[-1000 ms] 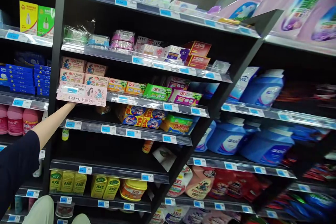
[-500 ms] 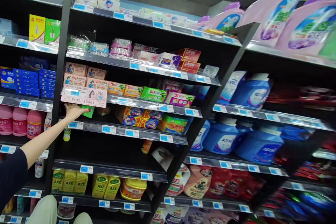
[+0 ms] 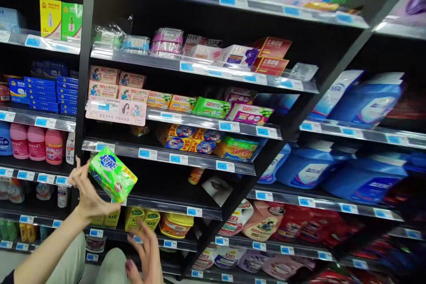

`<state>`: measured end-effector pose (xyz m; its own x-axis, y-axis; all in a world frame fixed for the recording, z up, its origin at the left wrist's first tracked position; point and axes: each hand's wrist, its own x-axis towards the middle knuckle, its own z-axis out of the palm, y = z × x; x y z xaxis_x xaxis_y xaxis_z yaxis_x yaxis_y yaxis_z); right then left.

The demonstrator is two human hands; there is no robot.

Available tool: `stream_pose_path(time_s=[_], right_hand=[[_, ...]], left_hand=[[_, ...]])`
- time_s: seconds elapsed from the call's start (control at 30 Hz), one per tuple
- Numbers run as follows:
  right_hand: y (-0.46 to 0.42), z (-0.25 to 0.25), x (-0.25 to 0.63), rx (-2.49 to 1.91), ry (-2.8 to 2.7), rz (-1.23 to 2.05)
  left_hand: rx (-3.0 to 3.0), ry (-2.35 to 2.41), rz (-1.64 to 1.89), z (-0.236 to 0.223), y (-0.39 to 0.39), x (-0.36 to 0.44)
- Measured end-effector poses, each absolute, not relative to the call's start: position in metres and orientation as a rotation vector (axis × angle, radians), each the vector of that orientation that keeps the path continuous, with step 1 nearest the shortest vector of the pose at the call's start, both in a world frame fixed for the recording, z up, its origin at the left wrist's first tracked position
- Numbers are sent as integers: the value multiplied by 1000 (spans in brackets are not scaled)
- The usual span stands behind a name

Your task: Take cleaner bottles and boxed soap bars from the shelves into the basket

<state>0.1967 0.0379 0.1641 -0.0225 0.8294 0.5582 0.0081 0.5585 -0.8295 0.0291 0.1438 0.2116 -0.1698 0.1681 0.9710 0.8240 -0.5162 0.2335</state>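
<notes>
A green soap pack (image 3: 113, 175) with a blue and white label is tilted in front of the shelves, in the grasp of my left hand (image 3: 86, 191). The fingers lie along its left end and the thumb runs below it. Lower down, my right hand (image 3: 146, 250) is raised with its fingers apart and nothing in them; it is slightly blurred and apart from the pack. Behind the pack, yellow AXE bottles (image 3: 135, 218) stand on a lower shelf.
Yellow and blue OMO soap packs (image 3: 179, 143) sit on the shelf at right. Above them are a pink shelf sign (image 3: 116, 111) and boxed soaps (image 3: 181, 103). Blue detergent jugs (image 3: 309, 164) fill the bay beyond a dark upright. My knees (image 3: 113, 266) are close to the bottom shelves.
My left hand has drawn the green soap pack out from the shelf, down and toward me. My right hand has come into view from below. The camera's view has shifted closer to the shelves.
</notes>
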Motion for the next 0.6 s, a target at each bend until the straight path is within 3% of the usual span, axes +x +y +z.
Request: stream_pose_path(time_s=[0.13, 0.23, 0.37, 0.5, 0.6], right_hand=[[72, 188, 177, -702, -1488, 908], [86, 200, 174, -657, -1581, 831], [98, 204, 182, -528, -1599, 790], [105, 206, 188, -530, -1666, 835], [106, 205, 183, -561, -1726, 841]], left_hand=[[-1427, -1094, -1852, 179, 110, 43], [-1401, -1154, -1842, 161, 95, 38], [-1753, -1279, -1832, 152, 76, 4], [-2571, -1497, -2500, 165, 65, -31], [-2840, -1723, -2879, 181, 67, -38]])
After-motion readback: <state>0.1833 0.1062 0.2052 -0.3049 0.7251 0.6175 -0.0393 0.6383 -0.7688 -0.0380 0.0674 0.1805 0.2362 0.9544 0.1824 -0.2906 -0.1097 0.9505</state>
